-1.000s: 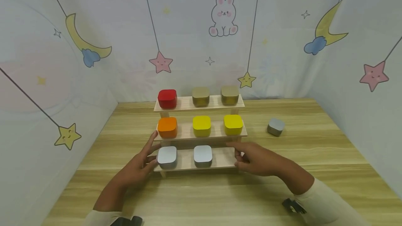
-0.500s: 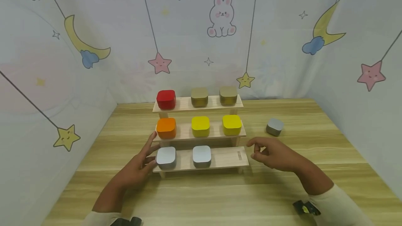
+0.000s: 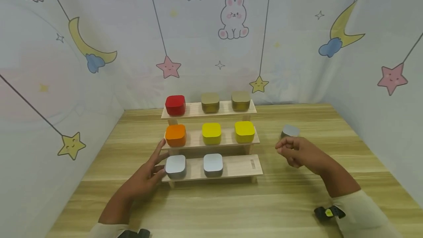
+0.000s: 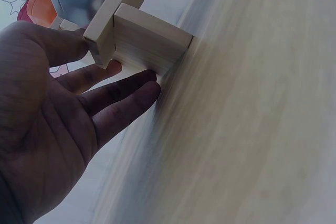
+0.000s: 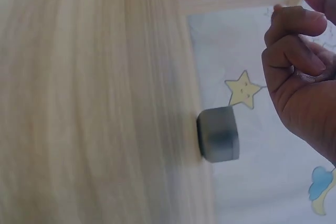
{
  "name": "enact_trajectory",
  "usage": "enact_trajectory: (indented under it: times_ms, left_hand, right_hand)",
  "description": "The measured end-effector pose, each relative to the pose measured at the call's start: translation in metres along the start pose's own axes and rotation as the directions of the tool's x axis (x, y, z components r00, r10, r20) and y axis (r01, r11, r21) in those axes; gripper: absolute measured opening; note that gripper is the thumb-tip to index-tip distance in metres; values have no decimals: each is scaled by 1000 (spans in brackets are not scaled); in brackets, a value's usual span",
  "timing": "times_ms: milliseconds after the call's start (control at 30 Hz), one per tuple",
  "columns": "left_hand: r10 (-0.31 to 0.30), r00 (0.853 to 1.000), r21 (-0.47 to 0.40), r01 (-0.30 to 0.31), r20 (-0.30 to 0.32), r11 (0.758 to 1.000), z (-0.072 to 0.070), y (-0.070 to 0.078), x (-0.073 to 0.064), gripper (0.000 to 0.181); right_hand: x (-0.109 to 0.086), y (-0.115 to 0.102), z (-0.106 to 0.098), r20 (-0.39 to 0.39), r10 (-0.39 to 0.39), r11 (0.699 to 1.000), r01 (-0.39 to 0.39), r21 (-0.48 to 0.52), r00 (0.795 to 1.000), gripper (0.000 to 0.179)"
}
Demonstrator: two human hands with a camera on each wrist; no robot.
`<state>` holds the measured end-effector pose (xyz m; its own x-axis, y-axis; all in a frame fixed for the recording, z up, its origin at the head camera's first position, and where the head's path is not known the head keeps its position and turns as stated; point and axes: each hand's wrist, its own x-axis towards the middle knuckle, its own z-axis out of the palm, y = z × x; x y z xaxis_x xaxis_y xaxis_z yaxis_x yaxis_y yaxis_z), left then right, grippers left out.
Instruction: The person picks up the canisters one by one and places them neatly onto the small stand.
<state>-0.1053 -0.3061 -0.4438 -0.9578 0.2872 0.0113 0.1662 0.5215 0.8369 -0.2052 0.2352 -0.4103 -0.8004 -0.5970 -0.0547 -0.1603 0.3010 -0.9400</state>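
A three-tier wooden stand [image 3: 237, 164] bears rounded square blocks. Two pale grey blocks, one at the left end [image 3: 176, 166] and one in the middle [image 3: 213, 165], sit on its lowest shelf, whose right end shows a slot. My left hand [image 3: 145, 176] touches that shelf's left end with fingers fairly straight; in the left wrist view its thumb lies at the board's end and its fingertips beside the leg [image 4: 149, 40]. My right hand [image 3: 305, 155] hovers over the table, fingers loosely bent, holding nothing. Just beyond it stands a loose grey block [image 3: 290, 130], partly hidden, apart from it in the right wrist view.
The middle shelf carries an orange block [image 3: 176, 135] and two yellow blocks [image 3: 211, 133]. Above, the top shelf has a red block [image 3: 175, 105] and two olive-brown blocks [image 3: 210, 102]. Patterned cloth walls [image 3: 198, 47] enclose the wood-grain table [image 3: 211, 208] at the back and sides.
My right hand has left the lowest shelf's right end and moved right, close to the loose grey block. The left hand stays at the shelf's left end.
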Motion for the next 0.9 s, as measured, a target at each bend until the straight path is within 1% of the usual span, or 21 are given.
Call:
enact_trajectory:
  times_ms: [100,233,333,400,500,600,733,800,900]
  left_hand:
    - [4,1000,-7,-4,3,1000,1,-1,0,106]
    - [3,1000,-4,-3,1,1000,1,-1,-1,106]
    - [-6,1000,3,6,-4,1000,1,1,-1,105]
    - [-12,1000,8,12,-6,1000,0,1,-1,105]
    - [-21,1000,13,21,-6,1000,-1,2,-1,105]
    - [-25,1000,15,25,-8,1000,-1,2,0,105]
    - [-21,1000,17,21,-8,1000,-1,2,0,106]
    - [-23,1000,15,24,-5,1000,-1,2,0,106]
    - [-30,1000,12,30,-2,999,-1,2,0,107]
  right_hand:
    - [0,6,-7,-48,-9,995,14,96,999,22]
    - [0,10,-13,-147,9,983,18,180,989,35]
    - [1,12,-16,-229,23,972,32,234,973,46]
    - [1,14,-18,-283,32,960,49,274,959,46]
    - [0,17,-23,-350,59,948,57,312,935,39]
    - [-1,21,-28,-391,91,952,35,303,916,37]
    - [-3,27,-33,-419,133,963,-18,268,898,42]
    - [-4,29,-35,-428,157,968,-53,246,890,47]
    - [-3,34,-38,-430,193,973,-115,199,882,63]
